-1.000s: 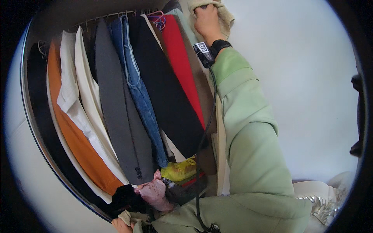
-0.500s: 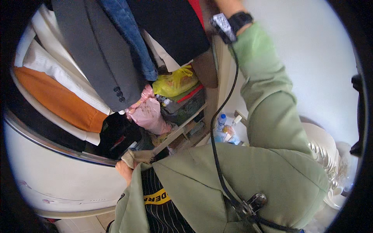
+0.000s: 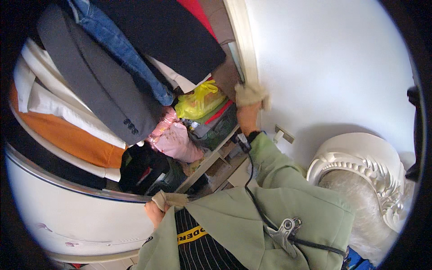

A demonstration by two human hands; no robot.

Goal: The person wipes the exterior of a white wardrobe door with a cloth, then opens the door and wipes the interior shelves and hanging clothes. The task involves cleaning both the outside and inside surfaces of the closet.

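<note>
My right hand [image 3: 249, 118] is closed around a crumpled beige cloth [image 3: 253, 95]. That cloth presses on the pale side frame [image 3: 242, 40] of an open wardrobe, right of the hanging clothes. Low in the middle, the fingers of my left hand [image 3: 154, 214] wrap round another beige cloth [image 3: 172, 198] at the edge of the white wardrobe door [image 3: 90, 211]. Inside hang a grey jacket [image 3: 90, 67], blue jeans [image 3: 121, 49] and an orange garment [image 3: 72, 137]. Beneath them lie a yellow plastic bag [image 3: 198, 102] and a pink bag [image 3: 177, 141].
A white wall [image 3: 324, 63] rises on the right. Beside my right arm stands a carved cream-coloured furniture piece [image 3: 360, 150]. A small white fitting [image 3: 283, 134] sits low on the wall. A black cable [image 3: 251, 175] runs from my right wrist to a clip on my jacket.
My right hand has come down from the top of the view to the lower part of the side frame, where its cloth now shows. My left hand still grips its cloth. The view has shifted.
</note>
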